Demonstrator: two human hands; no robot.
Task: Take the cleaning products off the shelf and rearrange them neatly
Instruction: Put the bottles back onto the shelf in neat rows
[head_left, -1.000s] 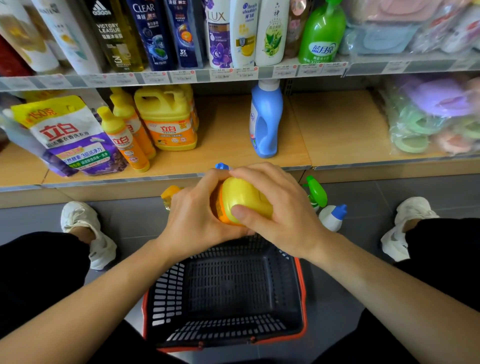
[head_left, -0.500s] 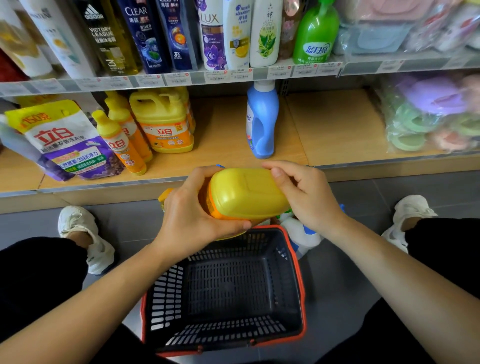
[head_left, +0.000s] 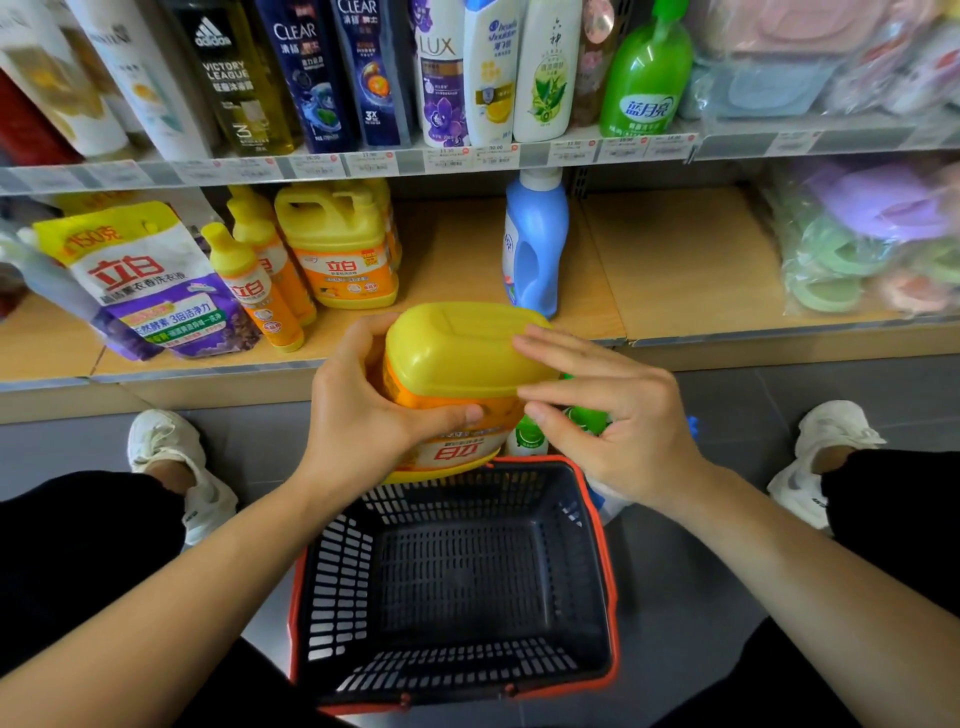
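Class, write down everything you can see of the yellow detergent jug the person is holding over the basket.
The yellow detergent jug is glossy plastic with an orange label whose lettering reads inverted, so it is upside down, its flat rounded-rectangular base tipped toward the camera; the cap end is hidden. The left hand grips its left side, thumb across the label; the right hand touches the base's right edge with straight fingers. It hangs over the far rim of the black basket.

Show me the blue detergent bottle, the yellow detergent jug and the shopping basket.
blue detergent bottle (head_left: 540, 218), head view, upper body.
yellow detergent jug (head_left: 467, 348), head view, flat yellow end facing the camera.
shopping basket (head_left: 467, 577), head view, bare mesh floor.
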